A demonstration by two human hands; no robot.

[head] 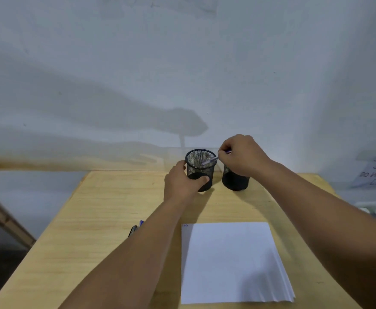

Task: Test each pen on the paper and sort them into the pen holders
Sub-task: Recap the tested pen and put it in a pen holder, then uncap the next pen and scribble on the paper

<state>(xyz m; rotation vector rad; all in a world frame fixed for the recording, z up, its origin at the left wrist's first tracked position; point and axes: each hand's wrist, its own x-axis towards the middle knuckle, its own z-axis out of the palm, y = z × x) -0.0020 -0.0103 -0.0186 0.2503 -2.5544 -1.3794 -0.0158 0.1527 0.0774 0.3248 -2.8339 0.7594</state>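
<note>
From the head camera, the left hand (pixel 183 181) wraps the black mesh left pen holder (pixel 200 169) at about 12 o'clock on the table (pixel 97 219), fingers curled round its lower wall to steady it. The right hand (pixel 241 156) pinches a pen (pixel 211 161) between thumb and fingers, the pen slanting with its lower end over that holder's mouth. Whether the tip is already inside I cannot tell.

The right pen holder (pixel 236 180) stands just beside the first, toward 1 o'clock, partly hidden by the right hand. The paper (pixel 231 262) lies at 5 o'clock, with a small mark at its upper left corner.

My reading: one pen is being sorted now. At 8 o'clock, beside the left forearm, other pens (pixel 136 227) lie partly hidden, apparently waiting to be tested.
</note>
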